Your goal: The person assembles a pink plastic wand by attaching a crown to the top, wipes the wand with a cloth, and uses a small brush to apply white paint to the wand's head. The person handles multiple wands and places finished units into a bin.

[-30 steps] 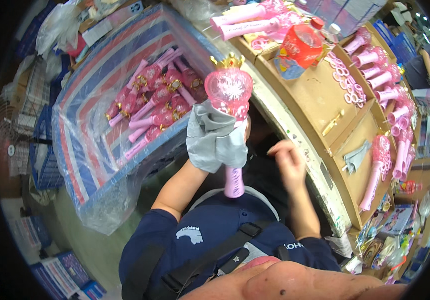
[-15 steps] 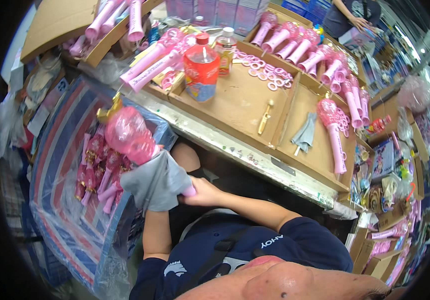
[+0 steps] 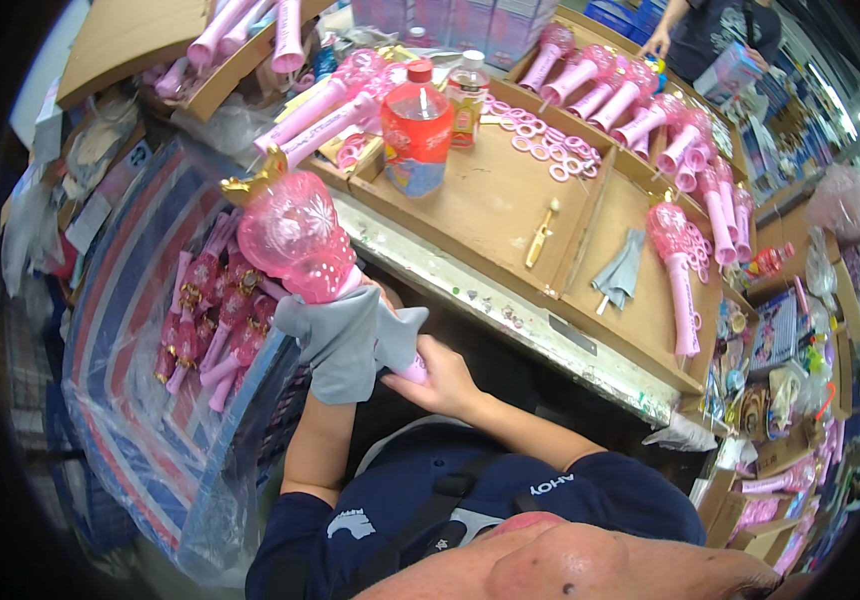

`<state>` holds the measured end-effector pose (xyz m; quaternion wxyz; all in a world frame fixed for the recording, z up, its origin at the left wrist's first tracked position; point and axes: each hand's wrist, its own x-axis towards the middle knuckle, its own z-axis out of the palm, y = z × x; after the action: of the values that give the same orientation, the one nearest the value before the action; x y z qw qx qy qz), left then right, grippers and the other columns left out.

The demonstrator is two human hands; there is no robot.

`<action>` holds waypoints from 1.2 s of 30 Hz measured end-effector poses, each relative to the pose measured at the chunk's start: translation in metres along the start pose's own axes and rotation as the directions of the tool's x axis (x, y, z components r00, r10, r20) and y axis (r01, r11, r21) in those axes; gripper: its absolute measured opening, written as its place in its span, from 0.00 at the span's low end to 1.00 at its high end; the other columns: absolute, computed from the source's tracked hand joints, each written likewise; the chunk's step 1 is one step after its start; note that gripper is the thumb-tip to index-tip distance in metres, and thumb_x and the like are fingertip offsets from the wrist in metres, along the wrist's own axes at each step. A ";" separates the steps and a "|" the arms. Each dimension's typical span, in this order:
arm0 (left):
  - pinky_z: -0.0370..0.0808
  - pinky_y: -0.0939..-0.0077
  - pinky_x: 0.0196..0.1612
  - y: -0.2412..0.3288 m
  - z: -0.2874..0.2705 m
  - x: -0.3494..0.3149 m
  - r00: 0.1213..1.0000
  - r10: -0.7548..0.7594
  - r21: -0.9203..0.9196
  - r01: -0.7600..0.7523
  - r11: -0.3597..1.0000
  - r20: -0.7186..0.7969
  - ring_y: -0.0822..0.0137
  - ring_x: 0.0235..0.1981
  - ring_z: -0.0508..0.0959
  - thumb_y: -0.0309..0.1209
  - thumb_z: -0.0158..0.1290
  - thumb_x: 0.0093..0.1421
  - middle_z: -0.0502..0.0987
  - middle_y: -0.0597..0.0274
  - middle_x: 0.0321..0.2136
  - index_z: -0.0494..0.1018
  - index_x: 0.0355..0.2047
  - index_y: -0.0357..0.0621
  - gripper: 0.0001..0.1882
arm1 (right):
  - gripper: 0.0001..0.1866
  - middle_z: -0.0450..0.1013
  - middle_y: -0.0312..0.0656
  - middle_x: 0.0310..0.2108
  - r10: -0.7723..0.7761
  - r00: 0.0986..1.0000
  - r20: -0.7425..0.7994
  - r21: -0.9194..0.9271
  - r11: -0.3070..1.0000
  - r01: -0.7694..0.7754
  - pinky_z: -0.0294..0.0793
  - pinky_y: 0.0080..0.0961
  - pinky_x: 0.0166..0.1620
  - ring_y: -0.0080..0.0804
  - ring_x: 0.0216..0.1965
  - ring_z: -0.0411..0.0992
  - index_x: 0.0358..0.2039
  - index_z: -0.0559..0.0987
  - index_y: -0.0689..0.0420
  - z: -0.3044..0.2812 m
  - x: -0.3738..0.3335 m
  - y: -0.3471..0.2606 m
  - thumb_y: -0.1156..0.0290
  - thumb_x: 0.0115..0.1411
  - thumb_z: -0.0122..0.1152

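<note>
A pink toy wand (image 3: 295, 235) with a clear round head and gold crown is held tilted in front of me, its head up to the left. A grey cloth (image 3: 335, 345) is draped round its neck and upper handle. My left hand (image 3: 380, 293) is closed round the wand through this cloth, which hides most of the fingers. My right hand (image 3: 440, 380) grips the bottom end of the pink handle. On the bench to the right lie another pink wand (image 3: 678, 280), a folded grey cloth (image 3: 618, 272) and a small gold-coloured brush-like tool (image 3: 542, 235).
At my left, a striped woven bag (image 3: 120, 330) lined with clear plastic holds several wands (image 3: 220, 315). A red-labelled bottle (image 3: 417, 135) and a smaller bottle (image 3: 467, 95) stand in the cardboard tray (image 3: 490, 200), near pink rings (image 3: 550, 150). Another person (image 3: 725, 45) is at the far right.
Both hands and the wand have moved up and slightly right, with the cloth still round it. The bench has shifted a little in view; the other person's arm has moved.
</note>
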<state>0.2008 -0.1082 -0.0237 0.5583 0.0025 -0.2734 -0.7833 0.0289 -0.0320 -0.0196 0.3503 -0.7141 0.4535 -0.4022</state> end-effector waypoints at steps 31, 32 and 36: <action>0.66 0.62 0.35 -0.071 0.075 -0.027 0.998 0.010 0.870 -0.048 -0.492 0.061 0.59 0.25 0.69 0.31 0.56 0.50 0.69 0.56 0.26 0.68 0.33 0.40 0.13 | 0.25 0.75 0.40 0.40 0.363 0.871 -0.330 0.802 0.595 0.056 0.74 0.23 0.41 0.26 0.38 0.74 0.49 0.72 0.61 -0.058 0.082 -0.012 0.59 0.58 0.65; 0.66 0.63 0.36 -0.076 0.073 -0.036 0.984 -0.003 0.838 -0.151 -0.524 0.176 0.59 0.26 0.69 0.32 0.55 0.51 0.69 0.55 0.27 0.68 0.33 0.41 0.12 | 0.23 0.76 0.40 0.35 0.286 0.867 -0.407 0.767 0.622 0.155 0.76 0.22 0.36 0.25 0.33 0.75 0.45 0.74 0.62 -0.067 0.085 -0.007 0.57 0.58 0.64; 0.75 0.70 0.23 -0.079 0.074 -0.055 0.923 -0.273 0.790 0.376 0.484 -0.273 0.60 0.20 0.75 0.36 0.46 0.65 0.73 0.52 0.25 0.68 0.31 0.40 0.11 | 0.37 0.76 0.46 0.34 0.347 0.918 -0.190 0.861 0.508 -0.014 0.77 0.31 0.44 0.34 0.38 0.76 0.44 0.73 0.62 -0.068 0.089 0.000 0.37 0.54 0.58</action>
<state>0.1300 -0.0107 -0.0117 0.3460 0.3600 -0.5731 -0.6498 -0.0082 -0.1234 0.0328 0.6086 -0.3210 0.3271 -0.6477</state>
